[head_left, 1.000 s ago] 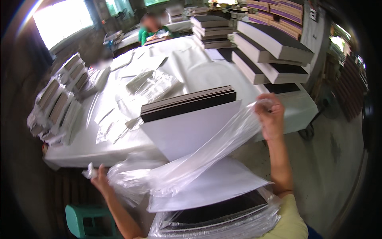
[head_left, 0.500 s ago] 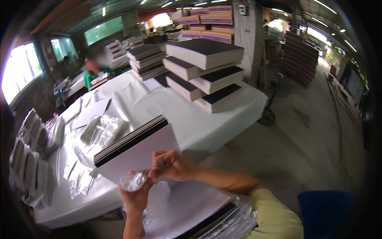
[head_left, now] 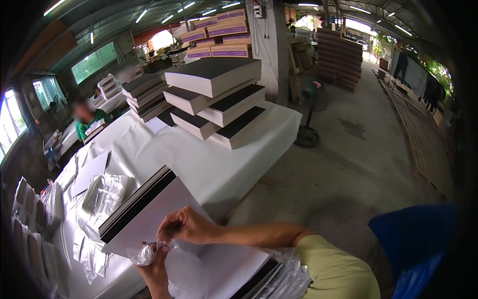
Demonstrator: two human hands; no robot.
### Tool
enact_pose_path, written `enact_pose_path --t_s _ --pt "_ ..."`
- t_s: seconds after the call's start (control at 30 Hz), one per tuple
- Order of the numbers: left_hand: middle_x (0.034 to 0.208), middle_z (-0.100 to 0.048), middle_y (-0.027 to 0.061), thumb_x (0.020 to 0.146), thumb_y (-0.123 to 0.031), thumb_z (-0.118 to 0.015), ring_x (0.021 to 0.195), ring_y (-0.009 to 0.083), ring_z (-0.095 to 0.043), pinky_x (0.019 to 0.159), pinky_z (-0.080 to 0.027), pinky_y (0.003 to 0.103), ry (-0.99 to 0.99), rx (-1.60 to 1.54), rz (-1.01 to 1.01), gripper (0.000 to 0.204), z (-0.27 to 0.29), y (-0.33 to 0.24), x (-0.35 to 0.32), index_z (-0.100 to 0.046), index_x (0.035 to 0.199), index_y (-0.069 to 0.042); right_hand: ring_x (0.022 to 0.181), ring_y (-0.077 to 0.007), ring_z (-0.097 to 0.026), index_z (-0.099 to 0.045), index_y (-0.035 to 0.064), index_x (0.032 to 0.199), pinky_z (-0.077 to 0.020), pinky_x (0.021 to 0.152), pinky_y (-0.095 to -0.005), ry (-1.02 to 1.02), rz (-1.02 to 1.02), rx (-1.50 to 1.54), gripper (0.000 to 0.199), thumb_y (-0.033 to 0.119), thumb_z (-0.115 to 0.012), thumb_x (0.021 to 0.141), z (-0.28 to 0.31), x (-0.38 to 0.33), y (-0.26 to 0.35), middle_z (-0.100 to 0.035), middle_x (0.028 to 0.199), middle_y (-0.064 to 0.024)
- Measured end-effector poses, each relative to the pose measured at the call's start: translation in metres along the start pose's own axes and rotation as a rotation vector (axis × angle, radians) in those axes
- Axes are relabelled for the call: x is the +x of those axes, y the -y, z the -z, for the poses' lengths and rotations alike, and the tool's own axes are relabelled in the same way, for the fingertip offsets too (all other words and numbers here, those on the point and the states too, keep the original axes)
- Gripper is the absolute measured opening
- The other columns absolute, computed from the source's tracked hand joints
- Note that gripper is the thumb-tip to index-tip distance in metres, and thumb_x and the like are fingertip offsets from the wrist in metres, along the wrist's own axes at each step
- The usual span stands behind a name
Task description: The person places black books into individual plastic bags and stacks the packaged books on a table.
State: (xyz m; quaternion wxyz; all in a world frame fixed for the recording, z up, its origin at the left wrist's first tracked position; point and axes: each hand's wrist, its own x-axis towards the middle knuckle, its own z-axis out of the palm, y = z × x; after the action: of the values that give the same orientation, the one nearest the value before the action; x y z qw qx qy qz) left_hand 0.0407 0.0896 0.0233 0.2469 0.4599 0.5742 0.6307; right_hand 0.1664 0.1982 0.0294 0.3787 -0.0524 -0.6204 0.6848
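My left hand (head_left: pixel 156 273) grips a shiny, bunched piece of clear plastic (head_left: pixel 145 255) between thumb and fingers. Just above it, my right hand (head_left: pixel 191 226) is closed in a pinch, with a thin bit of clear film at its fingertips. Behind both hands, a stack of black and pale boards (head_left: pixel 137 202) leans at the table edge, a white sheet (head_left: pixel 144 226) on its near face. Below my hands lies another large white sheet (head_left: pixel 214 269) over dark boards, with clear plastic wrap (head_left: pixel 286 274) bunched along their edge by my right sleeve.
Thick black-topped blocks (head_left: pixel 214 74) are stacked crosswise on the white-covered table (head_left: pixel 214 169). Plastic-wrapped packs (head_left: pixel 104 194) lie at left. A standing fan (head_left: pixel 309 114) is beyond the table, and a blue chair (head_left: pixel 413 239) is at right. A person in green (head_left: pixel 85 122) sits far left.
The view has swung right, so the table and stacks sit further left. My right hand has drawn slightly up from my left, which still holds the plastic.
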Motion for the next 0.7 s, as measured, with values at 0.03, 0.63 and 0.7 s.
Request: enact_pose_path --t_s 0.03,0.63,0.7 --pt "0.077 -0.053 0.0025 0.074 -0.004 -0.065 0.066 0.0079 -0.049 0.06 -0.041 0.019 -0.005 -0.052 -0.06 0.019 -0.003 0.004 0.002 -0.051 0.087 -0.001 0.063 -0.0059 -0.054 -0.06 0.0 0.08 -0.0433 0.059 -0.0192 0.009 -0.017 0.029 0.012 0.011 -0.064 0.077 0.0 0.0 0.0 -0.06 0.071 -0.0026" --pt "0.099 -0.056 0.0099 0.063 -0.015 -0.071 0.075 0.0133 -0.056 0.062 -0.045 0.025 0.913 -0.432 0.198 0.06 0.053 0.027 -0.012 -0.044 0.115 -0.001 0.038 -0.001 -0.032 -0.043 0.0078 0.078 -0.0247 0.035 -0.0188 0.205 -0.286 0.555 0.021 0.025 -0.048 0.088 -0.015 -0.009 0.004 -0.041 0.056 0.0045" --pt "0.099 -0.056 0.0099 0.063 -0.015 -0.072 0.075 0.0134 -0.056 0.062 -0.045 0.025 1.097 -0.328 0.242 0.06 0.048 0.025 -0.016 -0.044 0.114 -0.001 0.037 -0.0023 -0.033 -0.044 0.0096 0.079 -0.0276 0.033 -0.0199 0.332 -0.245 0.508 0.013 0.017 -0.047 0.089 -0.011 -0.008 0.013 -0.04 0.057 0.0043"
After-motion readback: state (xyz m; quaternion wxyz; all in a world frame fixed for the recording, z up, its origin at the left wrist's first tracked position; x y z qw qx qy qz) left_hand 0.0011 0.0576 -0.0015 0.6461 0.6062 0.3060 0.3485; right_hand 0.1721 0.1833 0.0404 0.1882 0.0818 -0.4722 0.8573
